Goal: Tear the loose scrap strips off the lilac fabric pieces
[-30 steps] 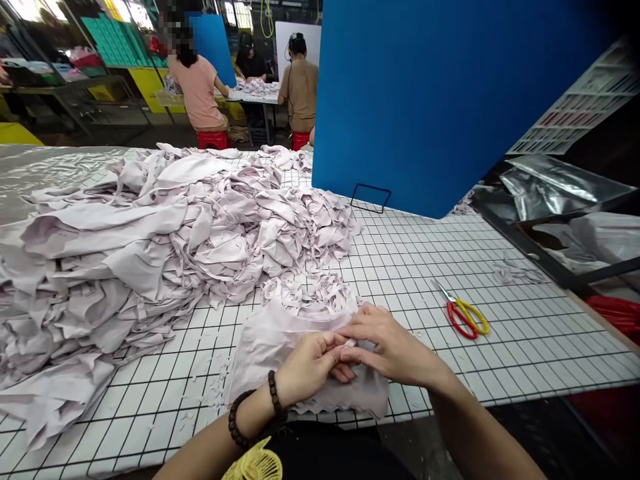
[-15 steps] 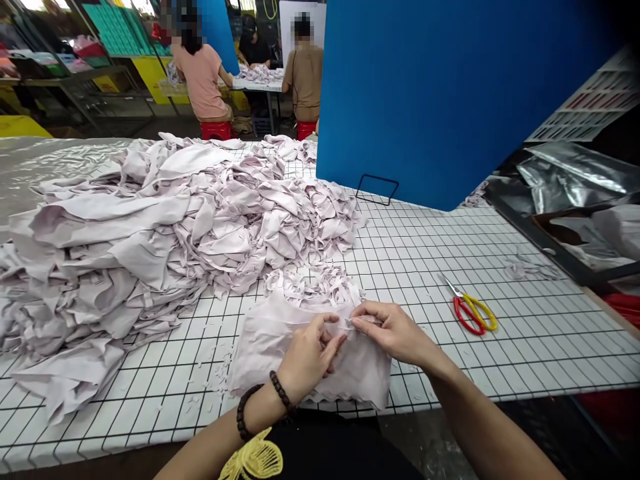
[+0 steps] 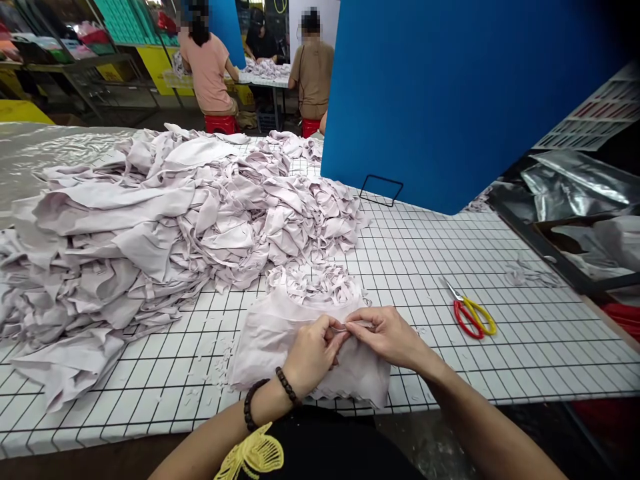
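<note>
Left hand (image 3: 313, 353) and right hand (image 3: 384, 335) are pinching thin, pale fabric strip (image 3: 339, 329) over pale-lilac cloth garment (image 3: 273, 337).

Left wrist (image 3: 273, 402): two bracelets, round dark brown beads, one loop (image 3: 287, 385) nearer the hand, other (image 3: 249, 407) slightly up the arm. Black top (image 3: 345, 447), yellow butterfly motif (image 3: 266, 454) at left, fine dark lines across wing.

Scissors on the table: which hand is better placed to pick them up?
The right hand, probably: it is nearer the scissors, which lie on its side; the left hand is farther off, over the pale cloth.
</note>
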`<action>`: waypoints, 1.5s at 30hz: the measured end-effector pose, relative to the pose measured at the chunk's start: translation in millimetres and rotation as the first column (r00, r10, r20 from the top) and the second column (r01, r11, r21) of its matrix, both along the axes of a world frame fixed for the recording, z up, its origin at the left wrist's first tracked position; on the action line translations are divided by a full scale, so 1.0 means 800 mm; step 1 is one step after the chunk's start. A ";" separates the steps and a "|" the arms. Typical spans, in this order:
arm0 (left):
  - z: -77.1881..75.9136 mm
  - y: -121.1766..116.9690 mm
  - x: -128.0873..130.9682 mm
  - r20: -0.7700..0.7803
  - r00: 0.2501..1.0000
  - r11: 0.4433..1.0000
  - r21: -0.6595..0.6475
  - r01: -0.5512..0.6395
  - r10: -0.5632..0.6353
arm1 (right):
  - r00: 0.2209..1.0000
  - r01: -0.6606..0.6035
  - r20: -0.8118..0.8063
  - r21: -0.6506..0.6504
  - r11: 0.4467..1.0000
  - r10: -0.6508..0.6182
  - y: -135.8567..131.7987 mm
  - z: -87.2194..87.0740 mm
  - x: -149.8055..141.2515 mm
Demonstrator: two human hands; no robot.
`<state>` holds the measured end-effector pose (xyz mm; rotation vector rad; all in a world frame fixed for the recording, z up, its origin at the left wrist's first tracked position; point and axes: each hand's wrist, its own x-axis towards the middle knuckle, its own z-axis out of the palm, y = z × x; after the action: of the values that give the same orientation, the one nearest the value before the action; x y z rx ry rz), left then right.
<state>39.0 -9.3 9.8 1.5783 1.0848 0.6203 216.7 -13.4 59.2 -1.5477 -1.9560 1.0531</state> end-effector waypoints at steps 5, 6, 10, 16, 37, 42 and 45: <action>-0.004 -0.001 0.000 0.017 1.000 1.000 -0.027 -0.015 0.016 | 0.999 -0.024 0.034 0.030 0.999 0.023 0.000 0.000 -0.003; -0.005 -0.001 0.000 0.021 1.000 0.999 -0.033 -0.017 0.017 | 0.998 -0.034 0.050 0.041 0.999 0.032 0.001 0.000 -0.004; -0.007 0.000 0.000 0.032 0.999 0.999 -0.038 -0.013 0.015 | 0.982 -0.102 0.173 0.130 0.986 0.079 0.002 -0.003 -0.004; -0.010 0.001 0.000 0.068 0.998 0.996 -0.083 -0.012 0.017 | 0.877 -0.307 0.443 0.215 0.927 0.187 0.004 0.005 -0.002; 0.005 0.007 -0.066 0.611 0.780 0.867 -0.453 0.209 0.132 | 0.987 -0.092 0.122 -0.117 0.989 0.106 0.169 -0.021 -0.107; -0.017 0.014 -0.071 0.678 0.715 0.830 -0.489 0.267 0.169 | 0.968 0.083 -0.146 -0.578 0.812 -0.204 0.198 -0.053 -0.133; -0.020 0.014 -0.072 0.706 0.685 0.821 -0.492 0.289 0.181 | 0.834 0.036 -0.375 -0.696 0.717 -0.406 0.206 -0.056 -0.128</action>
<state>-18.3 1.8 -6.6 0.6895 0.5066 0.7084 114.4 151.6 14.6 -1.5500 -1.0126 1.9510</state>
